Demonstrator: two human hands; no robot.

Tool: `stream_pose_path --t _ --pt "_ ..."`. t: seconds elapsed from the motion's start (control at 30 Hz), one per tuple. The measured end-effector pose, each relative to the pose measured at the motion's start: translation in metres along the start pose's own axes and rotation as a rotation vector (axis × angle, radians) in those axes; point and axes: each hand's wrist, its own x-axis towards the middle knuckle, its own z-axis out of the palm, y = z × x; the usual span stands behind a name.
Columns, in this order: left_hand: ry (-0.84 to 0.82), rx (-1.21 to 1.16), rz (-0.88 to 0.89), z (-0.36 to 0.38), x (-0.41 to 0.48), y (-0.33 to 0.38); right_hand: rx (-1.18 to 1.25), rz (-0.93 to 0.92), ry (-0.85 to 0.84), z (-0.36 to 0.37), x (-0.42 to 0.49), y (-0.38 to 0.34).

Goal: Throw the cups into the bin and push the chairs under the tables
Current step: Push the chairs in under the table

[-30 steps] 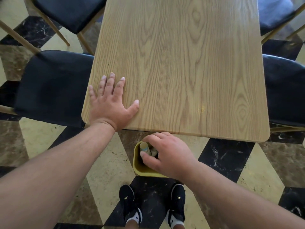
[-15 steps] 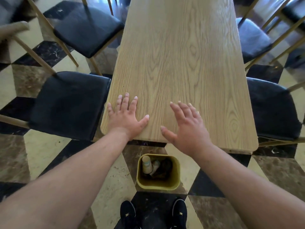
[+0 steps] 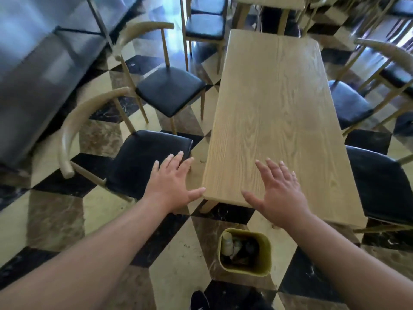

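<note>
A: Where are the cups (image 3: 228,242)?

B: In the yellow bin (image 3: 263,264) on the floor, apparently; blur hides the detail. The surface (image 3: 274,113) is bare.

A: And the hands?

B: Left hand (image 3: 171,183) and right hand (image 3: 280,193) hover with fingers (image 3: 273,167) spread, released, grasping nothing.

A: Remaining?

B: The near left chair (image 3: 147,159) and the others stand pulled out, unpushed.

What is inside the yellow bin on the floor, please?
Inside the yellow bin one pale cup stands against the left wall, and beside it there is dark, crumpled rubbish. What lies under that rubbish is covered, so I cannot tell.
</note>
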Motion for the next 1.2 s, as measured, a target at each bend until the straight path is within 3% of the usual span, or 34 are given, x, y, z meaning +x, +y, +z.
stream_pose_path --t 0.37,0.67,0.9,1.2 --pt "-0.015 0.096 -0.179 -0.068 -0.029 -0.133 0.079 -0.230 0.037 -0.003 0.078 -0.143" --pt "0.051 0.157 -0.214 -0.158 0.026 -0.233 0.083 -0.330 0.078 -0.023 0.195 -0.241" --pt "-0.018 0.186 -0.296 -0.168 0.039 -0.322 0.059 -0.445 -0.010 0.004 0.266 -0.340" --pt "-0.027 0.157 -0.300 -0.180 0.038 -0.478 -0.009 -0.435 -0.026 0.031 0.322 -0.477"
